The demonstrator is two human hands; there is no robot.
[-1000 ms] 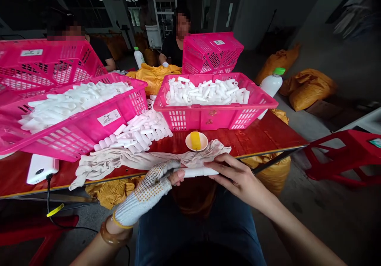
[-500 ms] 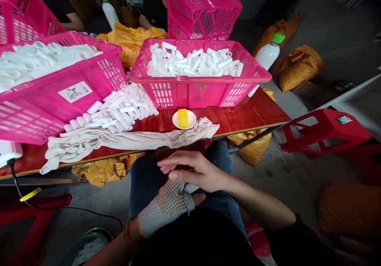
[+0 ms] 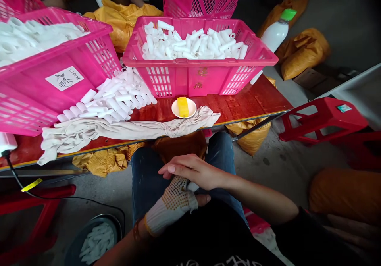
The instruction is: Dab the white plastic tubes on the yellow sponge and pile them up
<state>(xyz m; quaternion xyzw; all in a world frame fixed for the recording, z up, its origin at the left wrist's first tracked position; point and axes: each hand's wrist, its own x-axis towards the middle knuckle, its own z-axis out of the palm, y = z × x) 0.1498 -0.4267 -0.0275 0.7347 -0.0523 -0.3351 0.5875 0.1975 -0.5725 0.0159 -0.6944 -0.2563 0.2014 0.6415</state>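
My left hand (image 3: 175, 200), in a white knitted glove with brown dots and a bare thumb, is over my lap. A white tube (image 3: 193, 186) shows in part between its thumb and my other hand. My bare right hand (image 3: 195, 171) lies across the gloved fingers from above, its own fingers stretched out, and covers most of the tube. On the table edge in front lies a crumpled pale cloth (image 3: 133, 131). Just behind the cloth is a small white dish (image 3: 175, 109) with a yellow sponge-like block (image 3: 182, 106) in it.
Pink baskets of white tubes stand left (image 3: 83, 55) and centre (image 3: 214, 75) on the red table (image 3: 253, 95). Between them is a pile of tubes (image 3: 119, 97). A bucket of tubes (image 3: 70, 242) sits on the floor at left; a red stool (image 3: 330, 115) stands at right.
The view has tipped down, so the table and baskets sit higher and more of the bucket shows. My right hand still lies over the left, both shifted only slightly.
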